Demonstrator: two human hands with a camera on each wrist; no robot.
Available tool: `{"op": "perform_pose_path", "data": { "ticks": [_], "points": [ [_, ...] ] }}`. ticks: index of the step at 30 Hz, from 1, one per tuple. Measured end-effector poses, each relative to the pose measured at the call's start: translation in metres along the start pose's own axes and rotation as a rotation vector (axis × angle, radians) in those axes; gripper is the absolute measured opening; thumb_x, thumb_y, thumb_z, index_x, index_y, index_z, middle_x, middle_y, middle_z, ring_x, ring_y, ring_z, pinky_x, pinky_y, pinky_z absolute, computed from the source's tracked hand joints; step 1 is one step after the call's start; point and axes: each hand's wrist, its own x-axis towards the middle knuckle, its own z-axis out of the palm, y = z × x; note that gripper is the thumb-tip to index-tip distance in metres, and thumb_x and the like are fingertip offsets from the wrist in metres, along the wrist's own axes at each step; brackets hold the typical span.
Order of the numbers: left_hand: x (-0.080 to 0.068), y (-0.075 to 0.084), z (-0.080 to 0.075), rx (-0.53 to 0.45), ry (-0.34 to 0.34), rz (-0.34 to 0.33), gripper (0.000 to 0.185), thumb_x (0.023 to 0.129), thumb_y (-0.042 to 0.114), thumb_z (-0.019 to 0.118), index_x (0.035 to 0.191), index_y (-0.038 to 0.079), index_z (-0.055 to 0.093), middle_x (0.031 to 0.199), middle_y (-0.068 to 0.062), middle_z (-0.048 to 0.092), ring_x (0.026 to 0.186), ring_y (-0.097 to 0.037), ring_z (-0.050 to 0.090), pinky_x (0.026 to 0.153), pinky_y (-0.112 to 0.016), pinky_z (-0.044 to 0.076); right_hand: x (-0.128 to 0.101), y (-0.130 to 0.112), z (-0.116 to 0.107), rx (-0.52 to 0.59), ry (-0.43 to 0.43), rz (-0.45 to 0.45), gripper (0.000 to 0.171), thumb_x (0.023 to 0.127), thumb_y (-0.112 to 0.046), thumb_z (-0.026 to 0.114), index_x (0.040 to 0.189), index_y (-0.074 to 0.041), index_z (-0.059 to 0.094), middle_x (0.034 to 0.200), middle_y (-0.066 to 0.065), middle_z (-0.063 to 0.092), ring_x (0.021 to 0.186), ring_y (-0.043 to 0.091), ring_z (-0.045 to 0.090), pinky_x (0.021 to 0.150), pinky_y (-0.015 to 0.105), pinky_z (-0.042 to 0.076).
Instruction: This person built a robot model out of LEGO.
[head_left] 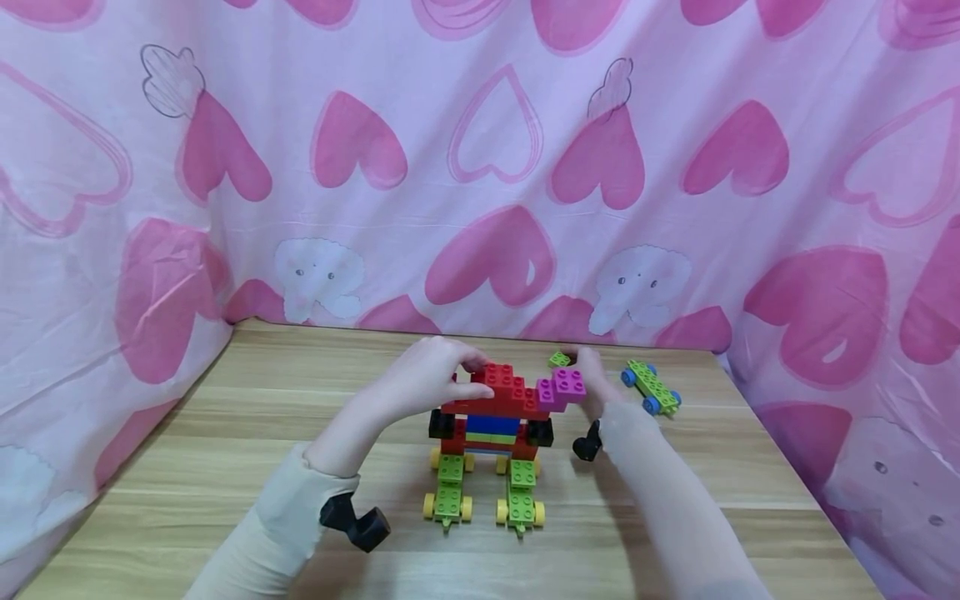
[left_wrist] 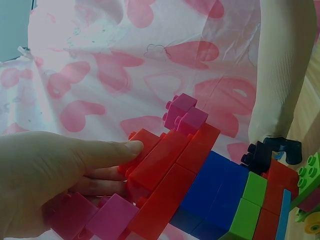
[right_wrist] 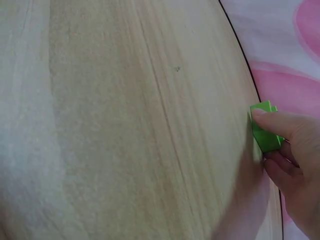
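A toy build of bricks [head_left: 487,408] stands on the table, with red bricks [left_wrist: 162,160] on top and pink bricks [head_left: 567,385] at its right end. Blue and green layers make up its middle, flanked by black bricks [head_left: 441,424]. Below are lime wheeled bases [head_left: 448,500] with yellow wheels. My left hand [head_left: 423,379] grips the red top, thumb on the near side and fingers behind. Farther back, my right hand [right_wrist: 305,160] pinches a small lime green brick [right_wrist: 265,130] between thumb and fingers, close to the table's far edge.
A lime wheeled base with blue wheels [head_left: 651,387] lies to the right of my right hand. The wooden table [head_left: 247,433] ends at a pink curtain with hearts [head_left: 360,142], which hangs behind it and along both sides.
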Motion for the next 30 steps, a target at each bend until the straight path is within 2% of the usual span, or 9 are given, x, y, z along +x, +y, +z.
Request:
{"op": "perform_pose_path", "data": {
  "ticks": [8, 17, 19, 24, 25, 27, 30],
  "points": [
    [0.0, 0.001, 0.001, -0.007, -0.001, -0.007, 0.04, 0.086, 0.036, 0.075, 0.117, 0.012, 0.072, 0.104, -0.002, 0.074, 0.099, -0.019, 0.069, 0.088, -0.034, 0.056, 0.002, 0.002, -0.003, -0.019, 0.033, 0.038, 0.066, 0.086, 0.006, 0.056, 0.147, -0.018, 0.041, 0.127, 0.009, 0.053, 0.102, 0.023, 0.06, 0.075, 0.032, 0.059],
    [-0.001, 0.002, -0.001, 0.003, -0.001, -0.009, 0.039, 0.085, 0.037, 0.075, 0.117, 0.014, 0.072, 0.103, 0.0, 0.074, 0.097, -0.016, 0.069, 0.086, -0.032, 0.056, -0.004, -0.013, -0.009, 0.01, -0.002, 0.065, 0.066, 0.09, -0.013, 0.069, 0.147, -0.025, 0.039, 0.131, 0.007, 0.052, 0.102, 0.026, 0.064, 0.081, 0.039, 0.059],
    [-0.001, 0.002, -0.002, 0.002, -0.007, -0.013, 0.04, 0.085, 0.037, 0.075, 0.118, 0.014, 0.072, 0.104, 0.0, 0.074, 0.097, -0.016, 0.069, 0.086, -0.032, 0.056, -0.006, -0.019, -0.011, -0.07, -0.009, -0.003, 0.063, 0.089, -0.013, 0.069, 0.145, -0.022, 0.042, 0.13, 0.01, 0.054, 0.102, 0.027, 0.064, 0.082, 0.038, 0.059],
    [-0.001, 0.003, -0.003, -0.006, -0.014, -0.023, 0.041, 0.086, 0.037, 0.075, 0.119, 0.013, 0.071, 0.105, -0.001, 0.074, 0.099, -0.018, 0.069, 0.086, -0.033, 0.056, -0.01, -0.035, -0.019, -0.45, 0.061, -0.33, 0.051, 0.091, -0.018, 0.068, 0.138, -0.003, 0.052, 0.128, 0.02, 0.059, 0.111, 0.033, 0.059, 0.093, 0.042, 0.053],
    [-0.001, 0.003, -0.003, -0.007, -0.014, -0.024, 0.041, 0.086, 0.037, 0.075, 0.119, 0.013, 0.071, 0.106, -0.001, 0.074, 0.1, -0.018, 0.069, 0.086, -0.033, 0.056, -0.011, -0.04, -0.02, -0.489, 0.072, -0.377, 0.051, 0.092, -0.018, 0.068, 0.137, 0.0, 0.052, 0.129, 0.022, 0.059, 0.114, 0.034, 0.059, 0.097, 0.043, 0.052],
    [-0.001, 0.003, -0.003, -0.009, -0.015, -0.025, 0.041, 0.085, 0.037, 0.075, 0.119, 0.013, 0.071, 0.106, -0.002, 0.074, 0.1, -0.019, 0.069, 0.086, -0.033, 0.056, -0.015, -0.049, -0.02, -0.52, 0.091, -0.427, 0.053, 0.091, -0.02, 0.069, 0.136, 0.001, 0.053, 0.13, 0.023, 0.059, 0.116, 0.036, 0.057, 0.099, 0.046, 0.05],
    [-0.001, 0.002, -0.003, 0.002, -0.012, -0.023, 0.042, 0.085, 0.038, 0.075, 0.119, 0.013, 0.071, 0.106, -0.002, 0.074, 0.1, -0.018, 0.069, 0.086, -0.032, 0.057, -0.024, -0.065, -0.019, -0.5, 0.096, -0.46, 0.054, 0.089, -0.021, 0.071, 0.135, 0.002, 0.054, 0.126, 0.023, 0.061, 0.113, 0.036, 0.059, 0.096, 0.045, 0.052]
  ]
}}
